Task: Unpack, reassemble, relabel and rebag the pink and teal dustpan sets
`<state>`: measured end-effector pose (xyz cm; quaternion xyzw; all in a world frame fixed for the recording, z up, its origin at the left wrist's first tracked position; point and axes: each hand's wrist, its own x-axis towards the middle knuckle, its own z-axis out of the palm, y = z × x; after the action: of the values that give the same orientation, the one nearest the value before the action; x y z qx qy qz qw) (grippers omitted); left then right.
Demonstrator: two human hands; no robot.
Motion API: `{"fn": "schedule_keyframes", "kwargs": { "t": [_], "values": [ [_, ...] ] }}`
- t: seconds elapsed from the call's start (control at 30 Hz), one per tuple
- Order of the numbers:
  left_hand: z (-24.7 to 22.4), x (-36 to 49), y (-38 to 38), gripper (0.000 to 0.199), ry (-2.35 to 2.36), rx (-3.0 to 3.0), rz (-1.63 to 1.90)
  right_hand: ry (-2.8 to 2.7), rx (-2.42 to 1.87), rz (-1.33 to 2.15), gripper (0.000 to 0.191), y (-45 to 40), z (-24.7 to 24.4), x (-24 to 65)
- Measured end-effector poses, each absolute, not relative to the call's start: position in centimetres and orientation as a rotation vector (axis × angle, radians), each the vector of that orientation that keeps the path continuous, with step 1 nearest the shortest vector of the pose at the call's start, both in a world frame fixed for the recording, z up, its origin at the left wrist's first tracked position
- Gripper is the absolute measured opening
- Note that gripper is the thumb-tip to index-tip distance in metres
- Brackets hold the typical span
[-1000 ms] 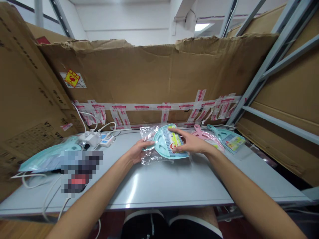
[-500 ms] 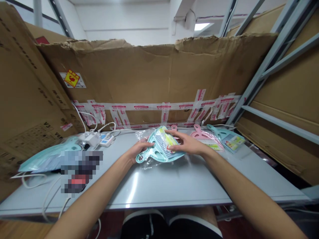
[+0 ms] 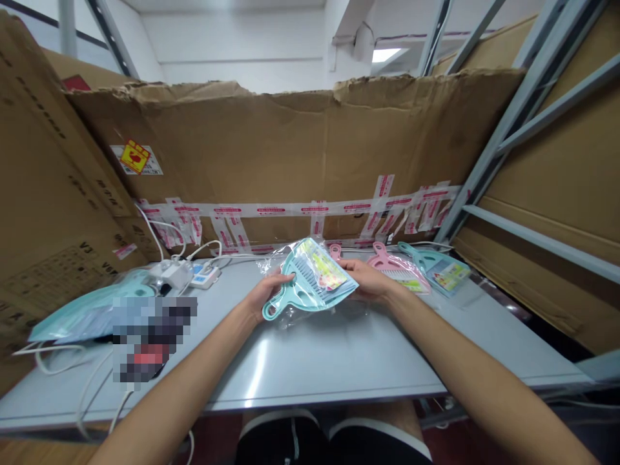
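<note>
Above the table, a light-blue toothed dustpan (image 3: 303, 290) with a printed yellow-green label card (image 3: 325, 263) is tilted in a clear plastic bag. My left hand (image 3: 264, 294) grips it near the handle, thumb on top and fingers underneath. At the right edge, my right hand (image 3: 365, 279) holds the dustpan, its fingers partly hidden behind it. Just beyond that hand lies a bagged pink dustpan (image 3: 387, 263). Another bagged light-blue dustpan (image 3: 431, 266) with a label rests farther right.
On the left of the grey table (image 3: 339, 368) are a larger bagged light-blue item (image 3: 92, 307), a white power strip (image 3: 204, 276) with cables, and a blurred-out object (image 3: 155, 342). Cardboard (image 3: 271, 148) walls the back. A metal rack (image 3: 523, 116) stands at right.
My right hand has moved off the label card to the dustpan's right edge, leaving the card in plain view. The dustpan has turned slightly; my left hand keeps its hold.
</note>
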<state>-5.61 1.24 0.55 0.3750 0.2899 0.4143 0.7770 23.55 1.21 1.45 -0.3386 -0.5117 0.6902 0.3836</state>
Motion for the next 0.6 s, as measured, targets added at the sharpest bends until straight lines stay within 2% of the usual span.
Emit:
{"fn": "schedule_keyframes", "kwargs": {
  "t": [0.1, 0.17, 0.37, 0.5, 0.6],
  "values": [
    [-0.1, -5.7, 1.7, 0.027, 0.606, 0.745, 0.840, -1.290, -0.865, 1.694, 0.040, 1.2, 2.0, 23.6],
    [-0.4, -5.7, 1.8, 0.026, 0.564, 0.713, 0.794, -1.232, -0.839, 1.650, 0.037, 1.2, 2.4, 23.7],
    [-0.3, -5.1, 0.8, 0.036, 0.440, 0.820, 0.633, -1.095, -0.819, 1.618, 0.030, 1.0, 3.6, 23.8],
    [0.3, -5.4, 0.2, 0.052, 0.448, 0.975, 0.559, -1.072, -0.779, 1.566, 0.025, 1.1, 4.0, 24.4],
    [0.7, -5.8, 0.2, 0.057, 0.455, 1.054, 0.483, -1.095, -0.744, 1.504, 0.026, 1.2, 4.4, 25.0]
  ]
}}
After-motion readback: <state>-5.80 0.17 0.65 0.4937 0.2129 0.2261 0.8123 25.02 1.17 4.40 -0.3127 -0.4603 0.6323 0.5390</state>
